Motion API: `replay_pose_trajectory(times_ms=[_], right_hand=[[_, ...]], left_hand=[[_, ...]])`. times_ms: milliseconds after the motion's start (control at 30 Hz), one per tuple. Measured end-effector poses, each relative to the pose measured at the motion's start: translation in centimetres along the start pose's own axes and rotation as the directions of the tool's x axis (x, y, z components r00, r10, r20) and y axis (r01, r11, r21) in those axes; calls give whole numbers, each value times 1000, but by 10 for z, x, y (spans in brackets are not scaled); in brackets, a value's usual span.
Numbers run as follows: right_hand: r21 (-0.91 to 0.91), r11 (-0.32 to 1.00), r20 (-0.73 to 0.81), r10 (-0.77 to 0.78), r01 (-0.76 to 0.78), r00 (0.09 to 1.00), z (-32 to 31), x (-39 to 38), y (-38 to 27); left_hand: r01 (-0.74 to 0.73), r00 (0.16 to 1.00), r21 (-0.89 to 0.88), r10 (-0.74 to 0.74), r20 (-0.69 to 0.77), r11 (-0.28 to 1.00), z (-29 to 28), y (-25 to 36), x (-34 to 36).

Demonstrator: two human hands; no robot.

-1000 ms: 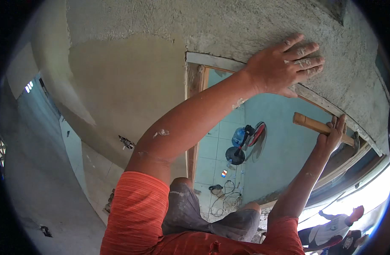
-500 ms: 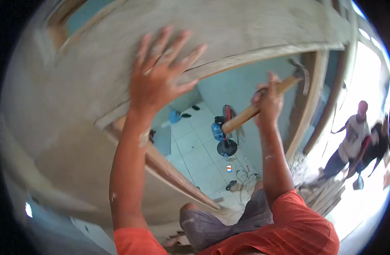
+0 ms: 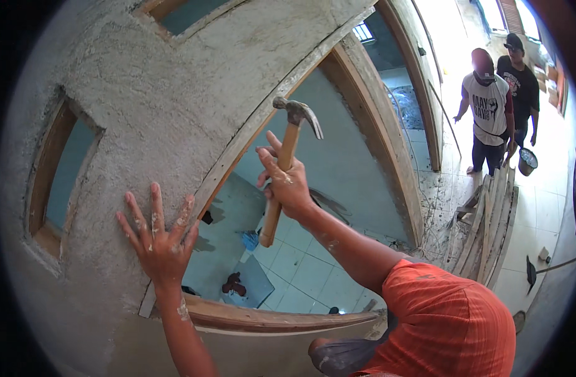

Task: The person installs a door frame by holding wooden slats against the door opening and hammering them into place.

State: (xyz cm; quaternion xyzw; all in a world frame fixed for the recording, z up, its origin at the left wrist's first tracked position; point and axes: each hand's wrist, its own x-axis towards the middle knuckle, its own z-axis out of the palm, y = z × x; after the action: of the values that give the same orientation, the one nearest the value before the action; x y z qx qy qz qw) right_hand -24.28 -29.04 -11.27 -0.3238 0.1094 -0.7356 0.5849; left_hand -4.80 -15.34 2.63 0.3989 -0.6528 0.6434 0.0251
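Observation:
A claw hammer (image 3: pixel 287 151) with a wooden handle and a dark metal head is gripped partway along its handle by my right hand (image 3: pixel 287 182). Its head points up, close to the wooden strip (image 3: pixel 238 139) along the lower edge of the rough plastered wall (image 3: pixel 150 94). White smears mark both hands. Flat on the plaster with spread fingers, my left hand (image 3: pixel 162 242) rests beside the strip's lower end and holds nothing.
Small wood-framed openings (image 3: pixel 46 182) pierce the wall at left. A wooden door frame (image 3: pixel 376 138) surrounds the opening ahead. Right of it lie stacked wooden planks (image 3: pixel 489 226). Two people (image 3: pixel 486 113) stand in the corridor, near a hanging bucket (image 3: pixel 527 161).
My view has swung to the right, bringing the corridor and the two people in more fully. The hammer has turned from slanting to nearly upright. My left hand remains against the wall.

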Motion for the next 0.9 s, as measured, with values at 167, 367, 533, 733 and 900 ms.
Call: replay_pose_trajectory(times_ms=[167,367,533,733,900], right_hand=[[118,992,41,39,-44,998,12,7,-11],[178,983,52,40,-49,998,14,6,-8],[224,973,39,58,-65,998,14,6,-9],[272,957,51,87,-98,995,13,8,-6],[317,946,63,47,-65,997,14,9,-3]], left_hand=[[-5,1000,24,5,15,1000,-2,2,2],[-11,999,32,10,31,999,-3,2,2],[-9,998,43,7,58,999,-3,2,3],[-36,998,60,33,52,998,-3,1,2],[-45,998,64,42,45,997,-2,2,3]])
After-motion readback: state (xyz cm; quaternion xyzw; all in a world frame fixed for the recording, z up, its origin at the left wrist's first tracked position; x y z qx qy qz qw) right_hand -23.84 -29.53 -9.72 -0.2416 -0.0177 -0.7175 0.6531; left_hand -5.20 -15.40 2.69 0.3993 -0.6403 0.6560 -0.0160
